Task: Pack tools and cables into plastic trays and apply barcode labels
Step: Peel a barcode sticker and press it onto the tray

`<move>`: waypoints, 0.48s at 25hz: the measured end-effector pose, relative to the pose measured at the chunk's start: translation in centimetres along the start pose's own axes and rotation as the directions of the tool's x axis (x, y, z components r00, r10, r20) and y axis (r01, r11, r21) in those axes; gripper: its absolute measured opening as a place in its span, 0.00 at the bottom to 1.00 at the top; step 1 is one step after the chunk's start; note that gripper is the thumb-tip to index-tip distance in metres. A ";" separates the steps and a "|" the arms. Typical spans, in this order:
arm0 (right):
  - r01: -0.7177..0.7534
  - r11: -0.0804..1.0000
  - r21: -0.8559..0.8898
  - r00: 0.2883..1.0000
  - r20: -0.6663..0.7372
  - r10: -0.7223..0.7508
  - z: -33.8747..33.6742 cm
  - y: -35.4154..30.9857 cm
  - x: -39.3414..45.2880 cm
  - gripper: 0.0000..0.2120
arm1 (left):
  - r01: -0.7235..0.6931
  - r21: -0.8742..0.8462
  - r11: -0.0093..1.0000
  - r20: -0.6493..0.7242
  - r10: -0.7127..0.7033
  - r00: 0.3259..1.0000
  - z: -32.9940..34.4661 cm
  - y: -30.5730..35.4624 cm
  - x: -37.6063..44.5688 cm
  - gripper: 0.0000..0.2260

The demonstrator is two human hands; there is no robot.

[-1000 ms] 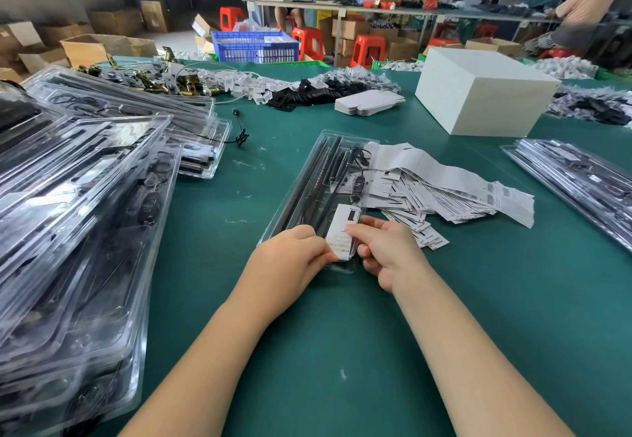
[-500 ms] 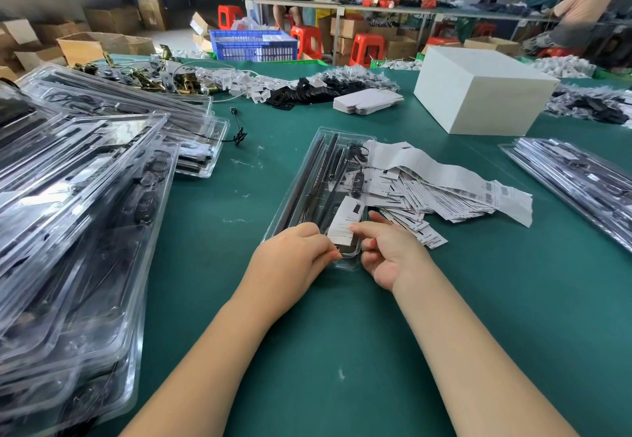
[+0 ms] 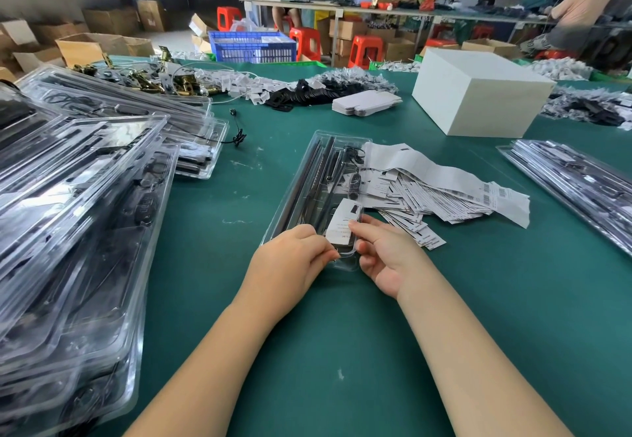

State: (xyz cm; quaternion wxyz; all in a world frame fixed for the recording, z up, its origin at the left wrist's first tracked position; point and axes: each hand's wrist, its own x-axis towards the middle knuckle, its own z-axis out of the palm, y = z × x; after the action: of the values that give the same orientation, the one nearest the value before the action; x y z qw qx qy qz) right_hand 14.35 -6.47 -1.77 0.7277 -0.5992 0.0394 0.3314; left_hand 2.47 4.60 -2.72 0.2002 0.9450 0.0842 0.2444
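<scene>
A clear plastic tray (image 3: 307, 193) of dark rods and cables lies mid-table (image 3: 307, 351), a white label (image 3: 343, 222) on its near end. The left hand (image 3: 290, 262) pinches the tray's near edge; the right hand (image 3: 386, 255) pinches the label. Loose labels (image 3: 437, 190) sprawl at three o'clock.

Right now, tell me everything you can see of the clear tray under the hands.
The clear plastic tray is long, narrow and moulded, lying flat on the green table, angled away to the right. Dark rods and a coiled cable sit in its channels. A white barcode label lies on its near end. The left hand and right hand touch that end; loose labels overlap its right edge.
</scene>
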 end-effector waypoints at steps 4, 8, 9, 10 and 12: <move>-0.007 1.000 -0.027 0.999 0.031 0.008 -0.4 -0.1 -0.1 0.10 | 0.001 0.006 1.000 0.006 -0.001 1.000 0.1 -0.1 0.0 0.07; 0.034 0.998 -0.060 0.999 0.014 -0.033 -0.1 0.1 0.0 0.15 | 0.011 -0.001 1.000 0.011 -0.011 1.000 0.2 -0.2 0.1 0.08; 0.047 0.997 -0.068 0.999 0.018 -0.046 -0.1 0.1 0.0 0.15 | 0.013 0.002 1.000 0.010 -0.013 1.000 0.2 -0.3 0.1 0.08; 0.054 0.996 -0.073 0.998 0.029 -0.052 0.0 0.1 0.0 0.15 | 0.014 0.010 1.000 0.009 -0.014 1.000 0.2 -0.3 0.1 0.08; 0.050 0.996 -0.070 0.998 0.053 -0.046 0.0 0.1 0.1 0.15 | 0.012 0.037 0.999 0.014 -0.013 1.000 0.3 -0.3 0.2 0.09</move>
State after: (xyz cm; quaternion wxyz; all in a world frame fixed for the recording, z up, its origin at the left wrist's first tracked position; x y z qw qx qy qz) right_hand 14.39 -6.43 -1.86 0.7144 -0.6169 -0.0056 0.3302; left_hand 2.78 4.86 -2.98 0.1849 0.9498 0.0931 0.2348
